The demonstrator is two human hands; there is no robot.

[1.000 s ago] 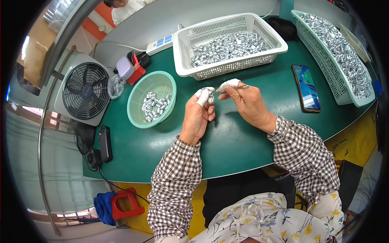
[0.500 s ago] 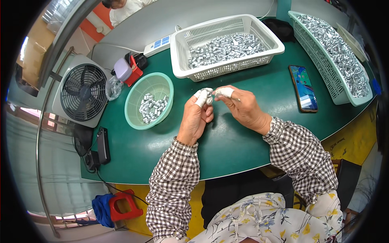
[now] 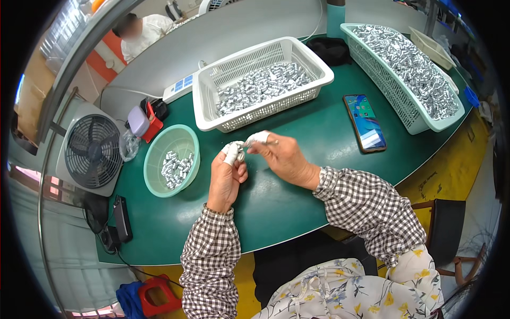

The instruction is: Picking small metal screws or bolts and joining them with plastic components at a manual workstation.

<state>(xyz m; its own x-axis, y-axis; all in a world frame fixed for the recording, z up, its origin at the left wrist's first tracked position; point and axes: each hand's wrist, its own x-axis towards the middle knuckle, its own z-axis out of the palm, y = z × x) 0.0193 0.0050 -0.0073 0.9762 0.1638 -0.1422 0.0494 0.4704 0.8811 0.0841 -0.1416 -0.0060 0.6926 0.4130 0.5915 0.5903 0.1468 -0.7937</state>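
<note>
My left hand [image 3: 225,178], white wrappings on its fingertips, pinches a small silvery metal part [image 3: 241,156] above the green table. Close against it, my right hand [image 3: 287,160] has its wrapped finger and thumb pressed together around a thin rod-like tool [image 3: 272,142]. The tool's tip is too small to make out. To the left of my hands stands a round green basket [image 3: 150,179] with a small heap of silvery metal parts [image 3: 176,169]. Behind them is a white rectangular basket [image 3: 265,109], holding many more of these parts.
A long pale-green basket [image 3: 378,87] heaped with metal parts stands at the right, with a phone [image 3: 365,123] beside it. On the left are a fan [image 3: 93,151], a purple-lidded box [image 3: 138,121] and a black adapter [image 3: 123,219]. Another person [image 3: 149,34] sits beyond the partition.
The whole view has shifted, so the table and baskets appear lower and further left. Both hands keep their hold close together, with only slight finger movement.
</note>
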